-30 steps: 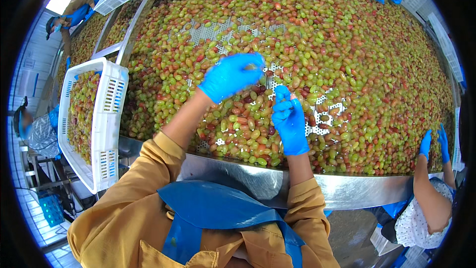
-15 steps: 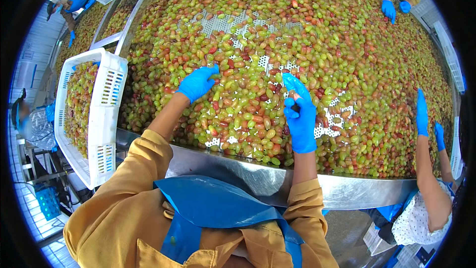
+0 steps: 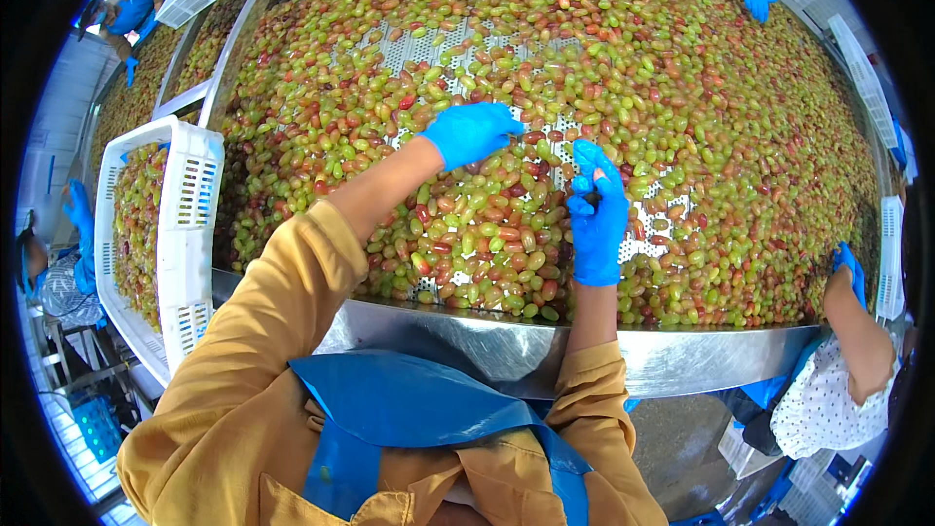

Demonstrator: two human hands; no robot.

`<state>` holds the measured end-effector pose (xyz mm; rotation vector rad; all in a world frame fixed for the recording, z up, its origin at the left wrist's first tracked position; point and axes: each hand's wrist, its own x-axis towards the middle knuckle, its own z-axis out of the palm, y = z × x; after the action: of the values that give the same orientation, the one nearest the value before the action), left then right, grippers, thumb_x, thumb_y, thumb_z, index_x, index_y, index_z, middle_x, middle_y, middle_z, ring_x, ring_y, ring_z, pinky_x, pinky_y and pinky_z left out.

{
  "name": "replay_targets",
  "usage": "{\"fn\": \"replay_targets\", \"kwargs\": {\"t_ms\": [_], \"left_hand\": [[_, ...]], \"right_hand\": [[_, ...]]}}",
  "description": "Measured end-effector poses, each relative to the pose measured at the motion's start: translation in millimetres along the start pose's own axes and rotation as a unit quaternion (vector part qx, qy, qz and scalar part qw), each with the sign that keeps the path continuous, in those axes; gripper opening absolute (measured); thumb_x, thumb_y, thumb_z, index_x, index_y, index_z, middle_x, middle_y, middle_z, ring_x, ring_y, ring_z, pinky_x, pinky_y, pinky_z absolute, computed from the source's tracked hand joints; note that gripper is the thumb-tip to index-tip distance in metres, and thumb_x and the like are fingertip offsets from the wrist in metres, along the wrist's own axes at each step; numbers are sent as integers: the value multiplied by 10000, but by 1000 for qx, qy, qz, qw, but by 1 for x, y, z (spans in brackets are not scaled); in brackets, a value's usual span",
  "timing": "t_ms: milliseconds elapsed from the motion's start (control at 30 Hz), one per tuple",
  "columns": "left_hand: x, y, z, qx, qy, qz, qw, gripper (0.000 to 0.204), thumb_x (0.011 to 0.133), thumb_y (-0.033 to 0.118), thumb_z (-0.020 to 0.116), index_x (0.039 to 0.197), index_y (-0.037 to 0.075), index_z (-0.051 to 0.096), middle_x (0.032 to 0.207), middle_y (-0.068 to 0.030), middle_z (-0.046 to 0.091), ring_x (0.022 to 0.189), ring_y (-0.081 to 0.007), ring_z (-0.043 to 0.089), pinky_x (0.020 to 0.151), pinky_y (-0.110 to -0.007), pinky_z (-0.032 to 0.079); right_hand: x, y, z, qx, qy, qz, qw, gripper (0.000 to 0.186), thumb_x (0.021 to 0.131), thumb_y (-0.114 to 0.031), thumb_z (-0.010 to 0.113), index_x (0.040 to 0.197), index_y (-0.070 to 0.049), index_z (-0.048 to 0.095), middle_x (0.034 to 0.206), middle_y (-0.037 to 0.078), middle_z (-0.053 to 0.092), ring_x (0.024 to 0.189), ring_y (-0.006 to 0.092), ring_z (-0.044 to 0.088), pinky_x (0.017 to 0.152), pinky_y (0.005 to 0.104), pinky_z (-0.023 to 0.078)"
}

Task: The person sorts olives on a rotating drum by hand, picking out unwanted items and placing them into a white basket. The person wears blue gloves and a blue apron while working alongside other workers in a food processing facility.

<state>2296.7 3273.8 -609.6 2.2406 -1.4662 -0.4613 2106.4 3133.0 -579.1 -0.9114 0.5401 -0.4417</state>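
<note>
1. Well, from my end the work looks far from finished: grapes [image 3: 487, 234], green and red mixed, still cover most of the table [image 3: 467, 331], out to its far and right edges.
2. What I can count as done is small: the perforated surface shows in broken patches around the middle and nearer the near edge, right of the right hand [image 3: 599, 219]. A crate [image 3: 191, 224] beside the table's left edge already has grapes in it.
3. My left hand [image 3: 474, 133] is palm down over the grapes near the middle, fingers bent together; I can't tell whether it grips one.
4. My right hand is half curled, nearer the near edge; whether a grape is in it, I can't tell.
5. Against half a second ago, the left hand has moved rightward, close to the right one, which looks much the same.
6. Around me, a raised glove [image 3: 80, 224] now shows left of the crate, and the co-worker by the near right corner has a glove [image 3: 849, 270] drawn in closer.
</note>
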Motion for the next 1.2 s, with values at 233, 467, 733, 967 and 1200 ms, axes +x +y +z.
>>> {"fn": "replay_targets", "kwargs": {"t_ms": [233, 467, 733, 967, 1200], "left_hand": [[38, 10, 3, 79, -169, 10, 982, 185, 786, 164, 541, 935, 137, 648, 845, -143, 647, 766, -341, 636, 661, -447, 499], [19, 7, -16, -45, -76, 32, 996, 197, 796, 229, 596, 957, 140, 667, 920, -122, 654, 869, -308, 631, 721, -413, 504], [10, -9, -58, -153, 63, -14, 986, 308, 829, 250, 610, 1118, 153, 650, 1032, -144, 639, 931, -267, 629, 814, -364, 500], [55, -123, -35, 169, 1, -100, 981, 315, 850, 193, 539, 1154, 192, 621, 1045, -119, 640, 950, -328, 611, 799, -449, 494], [3, -65, -54, -510, 90, -143, 843, 340, 890, 244, 542, 1209, 146, 604, 956, -62, 634, 756, -165, 589, 669, -331, 498]], "right_hand": [[6, 21, 1, 163, -30, 29, 986, 369, 894, -142, 519, 1238, -10, 510, 1188, 58, 584, 712, 34, 514, 466, 145, 348], [6, 44, 6, 158, -15, 7, 987, 373, 920, -191, 512, 1252, -23, 504, 1149, 55, 594, 754, 82, 551, 589, 179, 467], [0, 68, 22, 407, -97, 160, 894, 364, 962, -169, 465, 1295, -21, 460, 1184, 37, 568, 710, 47, 530, 515, 151, 455], [4, 79, 36, 462, -137, 170, 860, 338, 956, -134, 469, 1268, -5, 468, 1196, 66, 555, 703, 48, 528, 458, 153, 413], [-5, 74, 65, 309, -22, 74, 948, 350, 927, -175, 527, 1227, 4, 519, 1008, 36, 615, 756, 70, 539, 518, 183, 417]]}}
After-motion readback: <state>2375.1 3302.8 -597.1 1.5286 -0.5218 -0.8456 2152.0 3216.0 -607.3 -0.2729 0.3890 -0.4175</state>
